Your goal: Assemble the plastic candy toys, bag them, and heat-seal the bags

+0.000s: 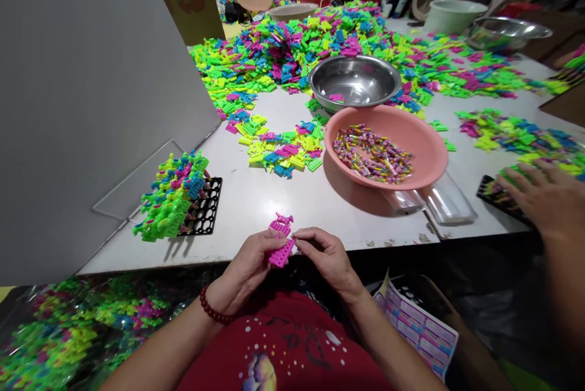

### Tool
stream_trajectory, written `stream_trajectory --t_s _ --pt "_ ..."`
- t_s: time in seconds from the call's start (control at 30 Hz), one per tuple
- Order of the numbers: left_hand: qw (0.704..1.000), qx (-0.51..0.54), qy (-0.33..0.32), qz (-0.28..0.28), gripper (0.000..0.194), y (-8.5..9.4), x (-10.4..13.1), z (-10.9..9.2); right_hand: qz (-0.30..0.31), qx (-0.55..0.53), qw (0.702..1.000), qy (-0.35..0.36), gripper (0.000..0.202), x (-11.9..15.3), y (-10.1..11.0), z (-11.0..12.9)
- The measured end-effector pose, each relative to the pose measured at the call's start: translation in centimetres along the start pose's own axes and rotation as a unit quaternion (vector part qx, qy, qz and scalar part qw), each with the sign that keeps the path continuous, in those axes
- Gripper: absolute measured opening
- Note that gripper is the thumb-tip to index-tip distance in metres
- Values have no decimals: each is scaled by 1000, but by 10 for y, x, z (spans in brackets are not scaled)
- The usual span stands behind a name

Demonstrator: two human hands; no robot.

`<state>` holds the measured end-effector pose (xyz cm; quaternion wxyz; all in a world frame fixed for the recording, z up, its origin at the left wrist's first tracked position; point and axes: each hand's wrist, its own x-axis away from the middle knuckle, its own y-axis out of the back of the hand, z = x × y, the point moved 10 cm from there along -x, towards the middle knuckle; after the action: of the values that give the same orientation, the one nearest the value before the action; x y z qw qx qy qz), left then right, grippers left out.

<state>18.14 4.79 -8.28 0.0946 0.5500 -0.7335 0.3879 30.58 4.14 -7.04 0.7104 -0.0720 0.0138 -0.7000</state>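
Close to my body, at the table's front edge, my left hand [253,257] grips a bright pink plastic toy piece [280,256] with a row of ridges and a small figure-like top. Thumb and fingers of my right hand [329,257] are pinched at the right side of that piece; a tiny tip shows between them, too small to name. To the left stands a black perforated rack [208,211] holding upright assembled coloured pieces [176,196]. Beyond my right hand, a pink bowl [434,156] contains many small striped sticks [372,156].
A steel bowl [356,80] sits behind the pink one, before a large heap of coloured plastic pieces [292,50]. A grey panel [91,105] rises at left. At right, another person's hand [539,193] rests over a second black rack [496,199]. Filled plastic bags [68,336] lie below left.
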Motion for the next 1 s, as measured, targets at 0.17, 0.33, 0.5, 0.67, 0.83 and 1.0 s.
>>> stream_trajectory --t_s 0.17,0.33,0.5,0.67,0.83,1.0 --pt "981 -134 -114 -80 27 11 9 -21 -14 19 1000 21 15 3 4 10" --pt "979 -144 -125 -66 28 8 9 -21 9 -6 1000 -13 17 3 0 5" --pt "998 -32 -35 -32 33 7 0 1 -5 23 1000 18 13 6 0 7" --pt "956 -207 -173 -113 26 11 15 -30 12 12 1000 8 12 1 0 5" --pt "988 -93 -98 -73 30 10 4 -14 2 10 1000 -6 16 -3 0 -1" --pt "986 -108 -115 -48 34 3 3 -17 34 -100 990 -98 23 -1 -2 -26"
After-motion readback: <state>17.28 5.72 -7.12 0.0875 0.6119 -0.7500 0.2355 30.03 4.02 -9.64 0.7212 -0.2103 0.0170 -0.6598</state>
